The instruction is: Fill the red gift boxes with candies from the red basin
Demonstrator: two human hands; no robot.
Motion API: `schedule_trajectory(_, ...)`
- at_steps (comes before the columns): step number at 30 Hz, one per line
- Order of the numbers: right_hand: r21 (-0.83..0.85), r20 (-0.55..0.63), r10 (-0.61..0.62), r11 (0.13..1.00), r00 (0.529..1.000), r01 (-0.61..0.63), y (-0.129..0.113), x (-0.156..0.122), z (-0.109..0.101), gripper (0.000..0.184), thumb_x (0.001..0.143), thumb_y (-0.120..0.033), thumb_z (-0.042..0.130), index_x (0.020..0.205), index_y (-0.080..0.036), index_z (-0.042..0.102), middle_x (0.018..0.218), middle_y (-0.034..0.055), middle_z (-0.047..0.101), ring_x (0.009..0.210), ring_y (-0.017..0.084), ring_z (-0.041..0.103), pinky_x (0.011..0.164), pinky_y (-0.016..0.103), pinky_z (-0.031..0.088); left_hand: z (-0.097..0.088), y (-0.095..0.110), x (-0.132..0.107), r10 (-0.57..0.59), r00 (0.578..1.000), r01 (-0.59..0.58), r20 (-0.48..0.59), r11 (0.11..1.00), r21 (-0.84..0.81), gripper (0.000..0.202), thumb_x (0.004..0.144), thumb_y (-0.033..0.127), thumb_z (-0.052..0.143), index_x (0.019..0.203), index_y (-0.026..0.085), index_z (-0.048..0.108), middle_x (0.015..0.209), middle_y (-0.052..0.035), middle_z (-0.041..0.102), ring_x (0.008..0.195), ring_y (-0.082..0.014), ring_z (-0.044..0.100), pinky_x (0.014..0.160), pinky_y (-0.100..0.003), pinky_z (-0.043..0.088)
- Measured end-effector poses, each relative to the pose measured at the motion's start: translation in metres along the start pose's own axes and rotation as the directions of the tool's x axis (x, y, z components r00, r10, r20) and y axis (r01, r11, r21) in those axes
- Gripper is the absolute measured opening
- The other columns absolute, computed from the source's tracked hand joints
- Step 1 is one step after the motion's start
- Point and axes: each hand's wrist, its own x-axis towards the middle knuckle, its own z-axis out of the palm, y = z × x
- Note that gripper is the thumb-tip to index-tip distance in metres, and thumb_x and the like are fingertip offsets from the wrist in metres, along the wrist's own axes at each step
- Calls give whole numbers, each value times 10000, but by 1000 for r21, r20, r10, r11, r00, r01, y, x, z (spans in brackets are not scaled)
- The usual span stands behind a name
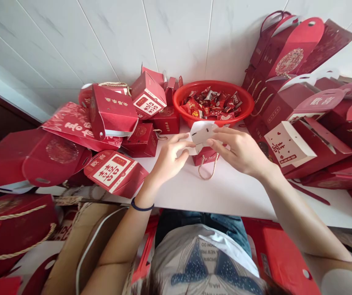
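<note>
While both hands [174, 150] pinch its white flaps [200, 136], one slotted | small red box [198, 159] | beige cord [205, 178] drooping

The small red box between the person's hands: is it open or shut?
Open. The small red box shows its white flap standing up between the left hand and right hand; its inside is hidden.

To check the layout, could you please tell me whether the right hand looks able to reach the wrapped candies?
Probably yes: the wrapped candies lie uncovered in the red basin, just beyond the right hand, though it would first have to leave the white flap of the small red box.
</note>
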Motion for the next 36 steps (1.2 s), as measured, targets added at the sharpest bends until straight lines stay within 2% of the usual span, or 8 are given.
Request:
schedule_trajectory(4, -38, 9, 231, 972, 973, -230, 8, 0, -6, 430, 955, -558, 595, 1101, -171, 715, 1066, 91, 719, 849, 221, 662, 729, 310, 459, 0, -2, 3, -22, 1000, 22, -3, 1000, 6, 279, 877, 70, 552, 1005, 193, 767, 1292, -83, 684, 1241, -230, 637, 1087, -412, 504)
schedule_trajectory(8, -68, 216, 320, 948, 923, -312, 15, -1, -13, 540, 871, -658, 646, 1185, -223, 700, 1023, 66, 735, 819, 227, 674, 712, 311, 471, 1, -5, 6, -18, 1000, 18, 16, 1000, 13, 277, 868, 66, 559, 1005, 191, 764, 1295, -85, 687, 1227, -233, 643, 1082, -437, 503)
schedule_trajectory(16, -161, 330, 294, 954, 897, -253, 12, -3, -4, 593, 859, -594, 682, 1331, -242, 609, 1397, 122, 587, 1129, 337, 647, 816, 392, 541, 2, 5, 18, 163, 987, -164, 14, 984, 71, 246, 915, 97, 547, 947, 196, 769, 1209, -77, 743, 1272, -264, 606, 1124, -515, 455)
schedule_trajectory(19, -116, 291, 293, 956, 911, -271, 14, -5, 0, 750, 861, -599, 673, 1496, -264, 457, 1491, 138, 512, 1189, 361, 626, 847, 424, 553, 1, 10, 22, 152, 987, -156, 55, 985, 71, 215, 929, 244, 641, 1117, 190, 732, 1229, -99, 728, 1242, -275, 622, 1099, -499, 482)
schedule_trajectory(23, -52, 247, 263, 965, 933, -258, 17, -7, 5, 905, 843, -590, 697, 1584, -235, 317, 1470, 179, 518, 1197, 378, 625, 854, 445, 556, 1, 8, 19, 37, 980, -62, 194, 991, 121, 581, 905, 390, 695, 1429, 187, 546, 1468, -159, 564, 1391, -324, 501, 1155, -518, 425)
schedule_trajectory(26, -33, 277, 229, 973, 933, -229, 14, -8, 6, 865, 848, -552, 713, 1568, -240, 351, 1417, 179, 539, 1061, 344, 690, 766, 407, 567, -4, 6, 14, -40, 963, -3, 267, 988, 157, 693, 901, 428, 690, 1522, 241, 445, 1594, -153, 417, 1486, -358, 371, 1184, -546, 374)
schedule_trajectory(31, 32, 296, 140, 987, 945, -157, 11, -6, 3, 657, 908, -542, 667, 1477, -259, 501, 1259, 144, 633, 936, 278, 701, 759, 383, 555, -19, 6, 10, -67, 952, -8, 299, 970, 243, 827, 785, 489, 795, 1518, 290, 469, 1689, -124, 235, 1496, -439, 299, 1174, -588, 353)
schedule_trajectory(36, 74, 309, 96, 989, 946, -125, 12, 3, -3, 510, 940, -487, 640, 1366, -207, 610, 1196, 131, 685, 954, 264, 680, 800, 384, 535, -26, 6, 9, -107, 938, 16, 330, 963, 269, 920, 723, 528, 828, 1522, 250, 465, 1587, -158, 431, 1434, -437, 366, 1141, -603, 373)
